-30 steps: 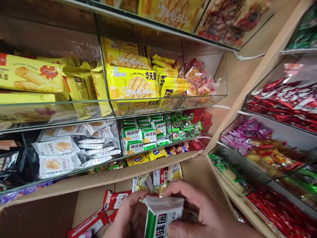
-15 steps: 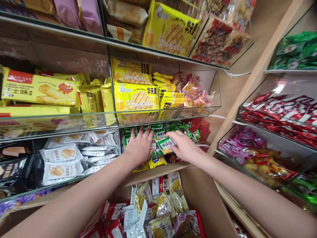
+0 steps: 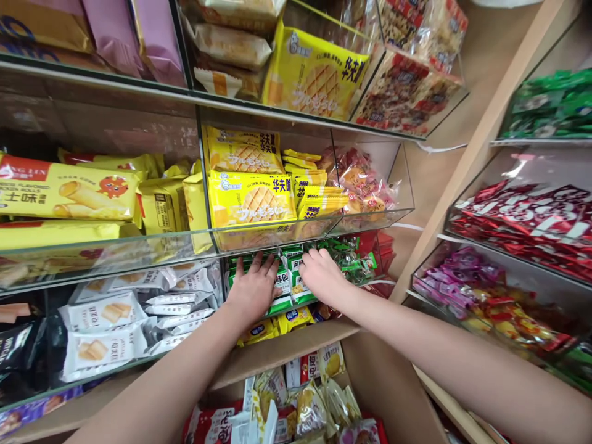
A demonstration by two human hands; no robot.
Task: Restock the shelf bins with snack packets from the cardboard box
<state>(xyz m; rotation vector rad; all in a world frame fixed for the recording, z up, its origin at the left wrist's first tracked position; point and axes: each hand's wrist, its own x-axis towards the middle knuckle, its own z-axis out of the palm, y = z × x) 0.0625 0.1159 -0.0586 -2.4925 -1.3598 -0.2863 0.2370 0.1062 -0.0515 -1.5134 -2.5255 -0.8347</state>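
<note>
Small green-and-white snack packets [image 3: 283,277] lie side by side in a low clear bin in the middle of the shelves. My left hand [image 3: 254,287] rests on the packets at the bin's left, palm down with its fingers spread; it grips nothing. Just to the right, my right hand [image 3: 324,277] has its fingers bent and pressed together over the edge of another green-and-white packet [image 3: 298,280]. Its thumb and part of that packet are hidden. Below both forearms stands an open cardboard box [image 3: 388,376] of mixed wrapped snacks [image 3: 309,407].
Yellow waffle packets [image 3: 252,200] fill the bin above, whose clear front edge overhangs my hands. White packets [image 3: 106,327] lie left, green-wrapped candies [image 3: 358,262] right. Yellow packets [image 3: 293,317] show beneath. A wooden upright [image 3: 467,166] divides off the right-hand bins.
The packet tilted up in my right hand now lies lower, among the others. My right fingers have shifted slightly left and curl over it. My left hand stays spread; the view has tilted up slightly.
</note>
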